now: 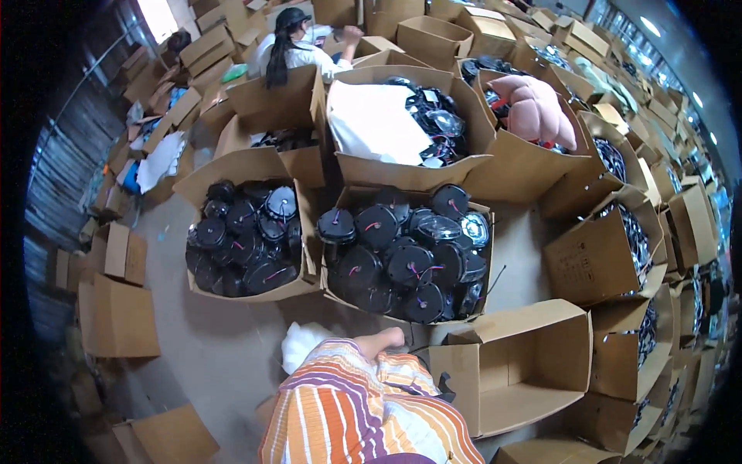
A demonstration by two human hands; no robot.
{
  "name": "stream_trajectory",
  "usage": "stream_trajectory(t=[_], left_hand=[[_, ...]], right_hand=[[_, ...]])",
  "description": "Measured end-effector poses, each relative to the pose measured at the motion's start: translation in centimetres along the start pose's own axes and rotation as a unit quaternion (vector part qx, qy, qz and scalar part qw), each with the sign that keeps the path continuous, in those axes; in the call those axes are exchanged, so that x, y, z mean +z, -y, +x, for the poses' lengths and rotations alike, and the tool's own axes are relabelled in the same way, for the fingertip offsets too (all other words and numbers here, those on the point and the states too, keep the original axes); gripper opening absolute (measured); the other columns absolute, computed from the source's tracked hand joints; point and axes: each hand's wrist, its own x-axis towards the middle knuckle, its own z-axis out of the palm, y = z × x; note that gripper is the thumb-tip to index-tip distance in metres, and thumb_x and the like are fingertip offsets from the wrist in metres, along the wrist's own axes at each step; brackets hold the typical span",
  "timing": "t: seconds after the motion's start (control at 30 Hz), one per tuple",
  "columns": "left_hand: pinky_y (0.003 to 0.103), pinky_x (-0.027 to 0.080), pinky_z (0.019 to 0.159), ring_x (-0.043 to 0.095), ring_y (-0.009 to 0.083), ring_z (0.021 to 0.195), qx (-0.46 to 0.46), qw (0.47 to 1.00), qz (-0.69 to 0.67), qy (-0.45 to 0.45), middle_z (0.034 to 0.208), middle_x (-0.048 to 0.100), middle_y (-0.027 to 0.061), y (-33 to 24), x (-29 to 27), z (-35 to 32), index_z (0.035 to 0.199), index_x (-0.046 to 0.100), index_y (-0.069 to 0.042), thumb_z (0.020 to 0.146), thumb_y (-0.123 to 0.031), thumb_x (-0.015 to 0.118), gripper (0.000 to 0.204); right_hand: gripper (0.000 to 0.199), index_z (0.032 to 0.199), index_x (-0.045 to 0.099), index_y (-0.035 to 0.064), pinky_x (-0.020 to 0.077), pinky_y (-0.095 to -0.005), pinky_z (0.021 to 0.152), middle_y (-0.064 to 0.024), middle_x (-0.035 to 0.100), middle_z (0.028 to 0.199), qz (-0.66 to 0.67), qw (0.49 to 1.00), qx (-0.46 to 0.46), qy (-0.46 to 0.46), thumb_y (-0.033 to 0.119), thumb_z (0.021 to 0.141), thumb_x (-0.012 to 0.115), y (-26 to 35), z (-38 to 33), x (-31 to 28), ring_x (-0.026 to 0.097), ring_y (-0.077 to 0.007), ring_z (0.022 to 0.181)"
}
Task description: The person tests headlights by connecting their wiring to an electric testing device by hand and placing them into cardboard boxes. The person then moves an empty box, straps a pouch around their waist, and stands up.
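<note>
From left to right, two neighbouring cartons are holding stacked black round units, which probably call for being lifted singly by the housing, keeping the thin wires free of any pull. The top layer is hiding the lower units; neither the left hand nor the right hand is showing around the striped cloth, so I cannot tell whether they are opening wide, narrowing or holding anything, and a bare limb there is only partly emerging.

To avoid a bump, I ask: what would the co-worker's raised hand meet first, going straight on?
The co-worker's hand seems directed toward brown cardboard behind it; depth is unclear, so it might miss.
</note>
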Motion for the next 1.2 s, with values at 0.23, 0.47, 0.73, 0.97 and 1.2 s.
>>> stream_trajectory(t=[0.23,0.47,0.73,0.97,1.2], left_hand=[[0.030,0.039,0.067,0.052,0.0208,0.076,-0.037,0.998,-0.051,-0.028,0.082,0.054,0.0077,2.6,0.2,-1.1,0.075,0.059,-0.015,0.061,-0.021,0.049,0.017],[0.031,0.039,0.069,0.050,0.0237,0.079,-0.038,0.996,-0.069,-0.033,0.084,0.052,0.0117,4.0,0.2,-2.0,0.076,0.057,-0.008,0.061,-0.018,0.046,0.021],[0.029,0.041,0.065,0.053,0.0193,0.072,-0.026,0.999,-0.005,-0.027,0.078,0.056,0.0053,3.6,0.2,-1.7,0.073,0.060,-0.016,0.059,-0.020,0.050,0.017],[0.029,0.040,0.066,0.052,0.0192,0.073,-0.021,1.000,0.018,-0.008,0.080,0.055,0.0056,3.1,0.4,-0.3,0.074,0.059,-0.016,0.059,-0.020,0.050,0.018],[0.033,0.038,0.072,0.048,0.0262,0.084,-0.004,0.999,0.011,0.038,0.088,0.050,0.0132,1.8,-0.8,-1.4,0.081,0.055,-0.006,0.062,-0.019,0.044,0.025]], right_hand=[[0.029,0.066,0.049,-0.0044,0.0356,-0.0260,0.053,-0.0071,0.049,0.057,-0.102,0.994,-0.007,0.043,0.022,0.074,0.040,5.9,0.0,0.1,0.043,-0.0121,0.054],[0.029,0.069,0.050,-0.0057,0.0364,-0.0255,0.057,-0.0087,0.052,0.063,-0.135,0.990,0.008,0.023,0.021,0.073,0.040,6.6,-0.2,0.0,0.046,-0.0136,0.059],[0.024,0.070,0.052,-0.0018,0.0350,-0.0239,0.046,-0.0046,0.049,0.056,0.020,0.999,0.047,-0.013,0.019,0.074,0.040,6.7,-1.3,1.5,0.043,-0.0112,0.050],[0.024,0.069,0.052,-0.0007,0.0327,-0.0230,0.042,-0.0035,0.047,0.053,-0.004,0.996,0.082,-0.026,0.019,0.074,0.040,9.1,-2.9,1.8,0.041,-0.0103,0.045],[0.024,0.068,0.052,0.0005,0.0304,-0.0222,0.037,-0.0024,0.045,0.050,-0.035,0.992,0.120,-0.030,0.020,0.075,0.039,10.5,-4.2,2.1,0.038,-0.0094,0.041]])
